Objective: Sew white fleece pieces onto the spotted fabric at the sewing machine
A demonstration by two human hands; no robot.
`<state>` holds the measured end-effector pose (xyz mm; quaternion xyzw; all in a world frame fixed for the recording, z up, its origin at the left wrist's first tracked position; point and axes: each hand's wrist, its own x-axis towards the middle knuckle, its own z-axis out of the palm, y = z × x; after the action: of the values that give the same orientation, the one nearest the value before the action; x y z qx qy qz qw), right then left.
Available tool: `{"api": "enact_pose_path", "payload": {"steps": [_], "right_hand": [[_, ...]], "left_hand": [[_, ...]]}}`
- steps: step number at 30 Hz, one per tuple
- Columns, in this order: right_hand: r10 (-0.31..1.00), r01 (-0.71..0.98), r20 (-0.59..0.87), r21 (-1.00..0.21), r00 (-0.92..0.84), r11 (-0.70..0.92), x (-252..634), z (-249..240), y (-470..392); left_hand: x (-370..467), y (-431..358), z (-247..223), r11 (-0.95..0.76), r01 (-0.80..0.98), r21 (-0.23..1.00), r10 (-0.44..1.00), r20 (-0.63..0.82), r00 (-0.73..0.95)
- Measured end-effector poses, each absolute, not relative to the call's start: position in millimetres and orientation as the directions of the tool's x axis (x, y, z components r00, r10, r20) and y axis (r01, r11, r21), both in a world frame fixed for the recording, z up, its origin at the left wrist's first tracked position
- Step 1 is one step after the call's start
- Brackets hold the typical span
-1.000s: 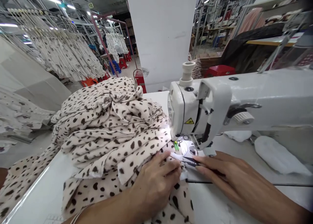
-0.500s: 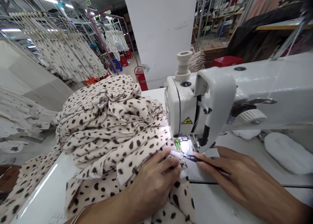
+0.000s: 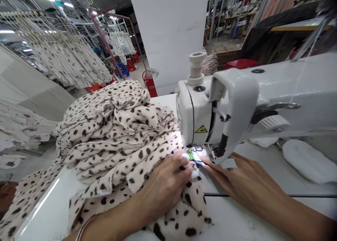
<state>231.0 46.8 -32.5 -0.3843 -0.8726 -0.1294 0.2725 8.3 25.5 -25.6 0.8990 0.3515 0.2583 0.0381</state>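
Fleece fabric, cream with dark spots, lies in a thick pile and runs up to the needle area of a white sewing machine. My left hand presses on its edge, fingers curled round the fabric beside a small green part at the presser foot. White fluffy edging shows by those fingertips. My right hand pinches a slim dark pointed tool, its tip close to the needle plate. Most of the tool is hidden by the fingers, so its kind is unclear.
A thread spool stands on the machine head. White padding lies under the machine arm at right. A white pillar rises behind the table. Spotted garments hang on racks at the back left.
My right hand has moved slightly left and up, bringing the dark tool nearer the needle. My left hand and the fabric edge have shifted slightly up towards the presser foot.
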Motion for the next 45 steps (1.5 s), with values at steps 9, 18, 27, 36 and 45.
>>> {"api": "enact_pose_path", "payload": {"steps": [9,18,27,36,45], "right_hand": [[0.574,0.739,0.570,0.089,-0.588,0.668,231,-33,47],[0.635,0.733,0.511,-0.016,-0.579,0.680,233,-34,47],[0.700,0.741,0.467,-0.131,-0.539,0.658,235,-27,40],[0.683,0.775,0.512,-0.052,-0.521,0.630,229,-31,40],[0.687,0.796,0.530,-0.034,-0.498,0.604,237,-37,47]], "left_hand": [[8,27,-23,-0.757,0.607,0.240,0.645,0.422,0.637],[9,29,-19,-0.752,0.624,0.215,0.649,0.407,0.642],[13,26,-20,-0.785,0.595,0.171,0.610,0.379,0.696],[8,33,-22,-0.805,0.557,0.204,0.591,0.348,0.727],[4,43,-27,-0.803,0.589,0.089,0.574,0.380,0.725]]}}
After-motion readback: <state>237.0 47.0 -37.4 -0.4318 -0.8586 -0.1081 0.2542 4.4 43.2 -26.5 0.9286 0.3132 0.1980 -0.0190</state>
